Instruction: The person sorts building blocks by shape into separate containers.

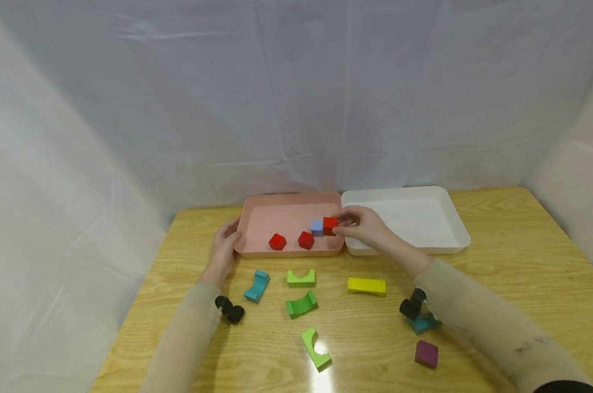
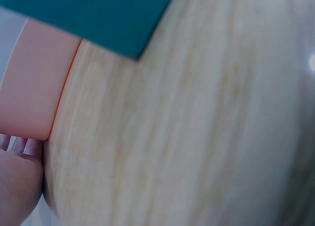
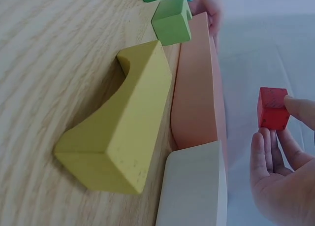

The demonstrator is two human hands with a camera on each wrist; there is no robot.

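Fingers of the right hand [image 1: 370, 226] pinch a red cube [image 1: 330, 225] over the pink tray [image 1: 257, 210], right beside a light blue cube [image 1: 317, 227]. Left hand [image 1: 225, 248] steadies the tray's near-left corner, fingers curled on its rim. 2 red cubes [image 1: 277, 241] already sit inside; the arch blocks and purple block [image 1: 426, 353] wait on the table [image 1: 498, 262], and the white tray [image 1: 454, 218] holds nothing.
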